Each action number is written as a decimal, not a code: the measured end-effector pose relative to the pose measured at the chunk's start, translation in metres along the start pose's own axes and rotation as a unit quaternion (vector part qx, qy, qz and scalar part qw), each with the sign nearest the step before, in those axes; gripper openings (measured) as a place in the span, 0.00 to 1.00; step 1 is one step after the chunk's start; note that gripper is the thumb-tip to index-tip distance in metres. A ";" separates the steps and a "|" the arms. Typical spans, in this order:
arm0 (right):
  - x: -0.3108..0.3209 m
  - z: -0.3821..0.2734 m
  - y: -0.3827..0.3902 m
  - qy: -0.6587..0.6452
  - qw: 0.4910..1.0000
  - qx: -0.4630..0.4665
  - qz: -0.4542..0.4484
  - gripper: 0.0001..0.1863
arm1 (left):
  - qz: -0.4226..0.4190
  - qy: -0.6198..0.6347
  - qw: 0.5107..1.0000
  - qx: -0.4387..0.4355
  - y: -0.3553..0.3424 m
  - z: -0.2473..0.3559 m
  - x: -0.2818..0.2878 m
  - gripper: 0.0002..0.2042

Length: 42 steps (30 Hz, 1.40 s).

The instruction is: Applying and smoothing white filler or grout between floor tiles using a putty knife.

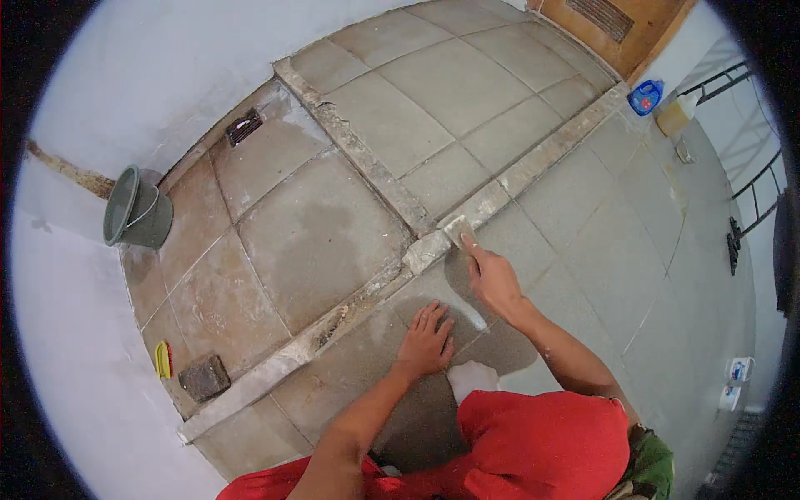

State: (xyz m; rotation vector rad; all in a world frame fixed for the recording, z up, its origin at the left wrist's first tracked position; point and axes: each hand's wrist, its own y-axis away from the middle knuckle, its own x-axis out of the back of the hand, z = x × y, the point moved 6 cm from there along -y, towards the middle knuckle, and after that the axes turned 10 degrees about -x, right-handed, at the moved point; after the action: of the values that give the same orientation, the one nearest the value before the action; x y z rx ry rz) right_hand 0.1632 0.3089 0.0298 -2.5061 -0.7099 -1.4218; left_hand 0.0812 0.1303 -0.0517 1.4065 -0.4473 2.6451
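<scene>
My right hand [493, 279] is closed around a flat, pale scraper [456, 228], its broad end against the raised concrete curb [533, 157]. Just left of it, a whitish, rough patch [427, 251] covers the curb where two strips meet. My left hand [427, 337] rests on the tiled floor [575, 225] with fingers stretched out, holding nothing. Damp, dark areas show on the tiles around both hands. How the scraper's handle sits inside my right fist is hidden.
A grey bucket [143, 212] stands by the left wall, near a floor drain [243, 127]. A yellow brush [163, 359] and a dark block [204, 377] lie lower left. Blue [646, 97] and yellowish [677, 115] jugs stand upper right, near a wooden door [612, 29].
</scene>
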 end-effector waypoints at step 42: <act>-0.006 0.015 0.024 0.063 0.997 -0.049 -0.018 0.28 | -0.004 0.003 1.000 0.003 -0.002 0.002 0.002 0.22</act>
State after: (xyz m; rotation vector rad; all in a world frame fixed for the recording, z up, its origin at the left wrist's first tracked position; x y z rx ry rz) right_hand 0.1834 0.2910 0.0185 -2.4598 -0.6819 -1.6476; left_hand 0.0816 0.1314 -0.0484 1.3978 -0.4328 2.6463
